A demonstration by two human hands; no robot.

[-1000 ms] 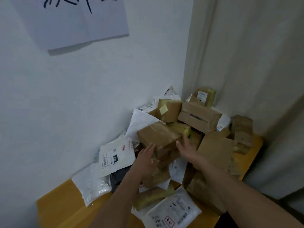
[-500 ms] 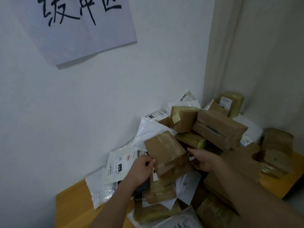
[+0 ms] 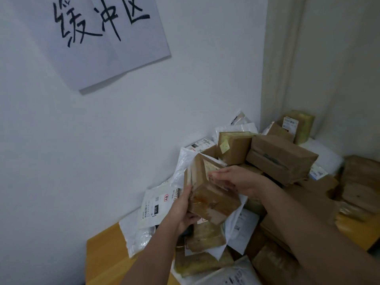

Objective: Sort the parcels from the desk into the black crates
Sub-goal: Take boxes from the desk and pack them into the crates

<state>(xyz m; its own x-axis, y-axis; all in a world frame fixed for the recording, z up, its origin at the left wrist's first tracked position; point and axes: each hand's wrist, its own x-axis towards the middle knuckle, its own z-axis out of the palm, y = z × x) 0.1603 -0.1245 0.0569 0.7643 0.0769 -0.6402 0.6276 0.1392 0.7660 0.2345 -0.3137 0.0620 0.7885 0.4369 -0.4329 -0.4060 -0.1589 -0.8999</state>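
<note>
A brown cardboard parcel (image 3: 211,200) is lifted off the heap and tipped on edge, a white label showing on its upper face. My left hand (image 3: 183,208) grips its lower left side from beneath. My right hand (image 3: 236,179) holds its upper right face, fingers across the label. Below and behind lies the heap of parcels (image 3: 281,157) on the wooden desk (image 3: 102,258): brown boxes and white plastic mailers. No black crate is in view.
A white wall is close on the left, with a paper sign (image 3: 107,33) carrying black handwritten characters. A pale curtain (image 3: 329,68) hangs at the right. White mailers (image 3: 156,206) lie against the wall. The desk's right edge (image 3: 370,241) shows beyond the boxes.
Both hands closed on the brown parcel, raised it off the heap and turned it up on edge. The camera tilted upward, bringing more of the sign into view.
</note>
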